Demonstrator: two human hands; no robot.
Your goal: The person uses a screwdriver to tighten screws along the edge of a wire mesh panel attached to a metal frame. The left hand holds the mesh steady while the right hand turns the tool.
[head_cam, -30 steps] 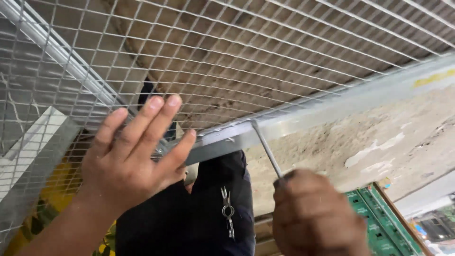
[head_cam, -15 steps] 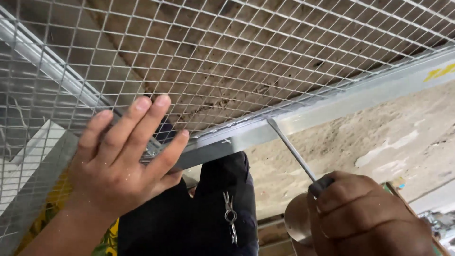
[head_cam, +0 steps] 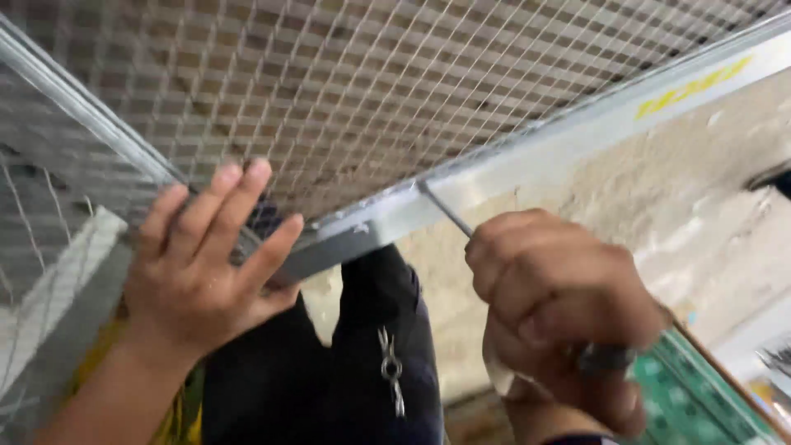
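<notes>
Our left hand (head_cam: 194, 272) lies flat against the corner of a wire mesh panel (head_cam: 395, 91), fingers spread and extended upward, the fingertips resting on the mesh and the thumb hooked near the lower edge of the metal frame rail (head_cam: 527, 161). This hand grips nothing; it presses open against the panel.

Our right hand (head_cam: 560, 305) is closed in a fist around the handle of a screwdriver (head_cam: 449, 213). The dark end of the handle shows below the fingers, and the thin steel shaft runs up and to the left from the fist. The shaft tip meets the underside of the frame rail, just right of the corner where the left hand rests. We cannot tell whether the tip sits in a fastener. The two hands are apart, with the rail corner between them.

The frame rail runs diagonally from lower left to upper right. Near its upper right end it carries a narrow yellow marking (head_cam: 696, 85), elongated along the rail; its content is blurred.

Below the rail, between the hands, hangs a dark garment (head_cam: 362, 363) with a metal zipper pull (head_cam: 391, 375). A green patterned object (head_cam: 700, 404) sits at the lower right, just beside the right hand. A yellow surface (head_cam: 177, 416) shows at the lower left, beneath the left forearm. The background beyond the rail is pale, rough concrete (head_cam: 676, 239).
</notes>
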